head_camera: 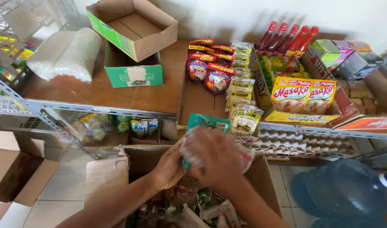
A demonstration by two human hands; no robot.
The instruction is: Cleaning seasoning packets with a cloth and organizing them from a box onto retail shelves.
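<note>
Both my hands are raised over an open cardboard box [104,177] full of small sachets. My left hand [168,169] and my right hand [214,158] are closed together around a clear plastic bundle of green-topped sachets [208,124], which sticks out above my fingers. The bundle hovers just in front of a shallow cardboard tray [197,103] on the shelf that holds red sachets [210,69] and yellow-and-clear salt packets [242,95].
The wooden shelf top carries two stacked green-and-brown cartons [132,46], white sacks [66,55], red sauce bottles [286,38] and yellow seasoning packs [303,95]. Egg trays [303,145] sit below. A blue water jug [345,194] stands at right, and another open carton [16,173] at left.
</note>
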